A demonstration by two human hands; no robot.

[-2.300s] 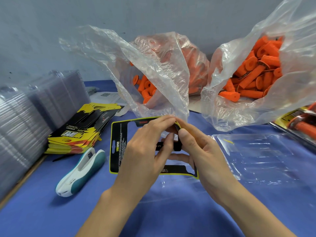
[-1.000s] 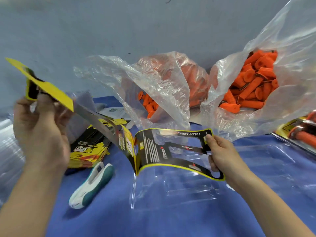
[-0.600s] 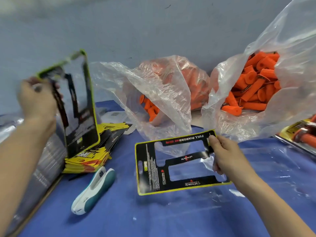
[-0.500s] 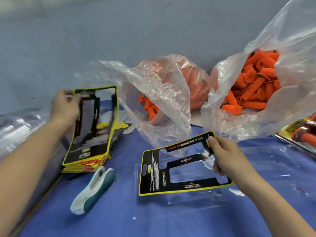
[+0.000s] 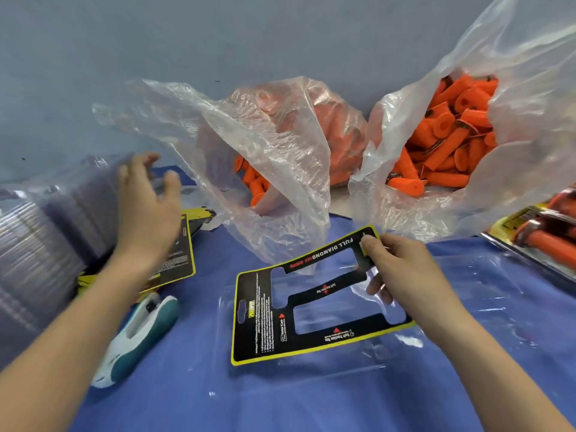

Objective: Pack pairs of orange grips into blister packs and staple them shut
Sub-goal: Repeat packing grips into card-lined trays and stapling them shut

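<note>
While the right grip [image 5: 405, 275] pinches one card insert [image 5: 258, 322] above one blister tray [image 5: 343, 360], the left grip [image 5: 146, 213] hovers wide. Three far bags [image 5: 280, 151] hold orange grips [image 5: 452, 135]; one stapler [image 5: 137, 335] lies left on the blue tabletop [image 5: 311, 400], before a grey wall [image 5: 280, 42].

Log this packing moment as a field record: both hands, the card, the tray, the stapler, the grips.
left hand: fingers spread, holds nothing, above the card stack
right hand: pinches the far corner of the backing card
backing card: black with a yellow edge, tilted over the clear tray
clear tray: on the blue table, no grips in it
stapler: lying beside the card stack, untouched
orange grips: loose in open plastic bags at the back
</note>
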